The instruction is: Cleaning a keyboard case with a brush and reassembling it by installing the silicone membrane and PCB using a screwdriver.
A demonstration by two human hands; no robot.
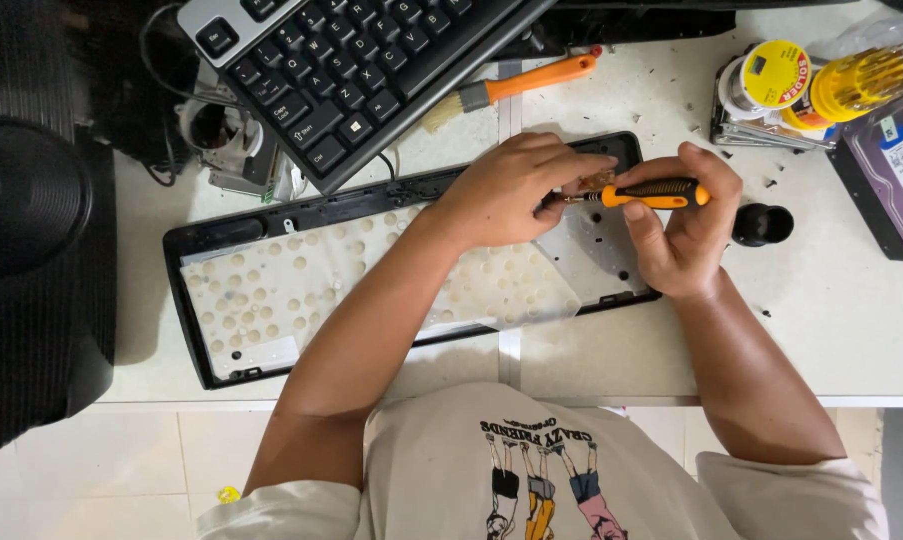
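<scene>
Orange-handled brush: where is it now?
Head view, upper middle: the brush lies on the table beside the black keyboard, just above the left hand.

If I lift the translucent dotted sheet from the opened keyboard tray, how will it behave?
The translucent sheet looks thin, so probably floppy and light. Its right edge already sits loose over the black tray, so it may slide easily.

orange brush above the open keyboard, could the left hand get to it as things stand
Probably yes. The orange brush lies on bare table just beyond the left hand, with nothing between them. But that hand is pinching a small part at the tip of the screwdriver, so it would have to let go first.
</scene>
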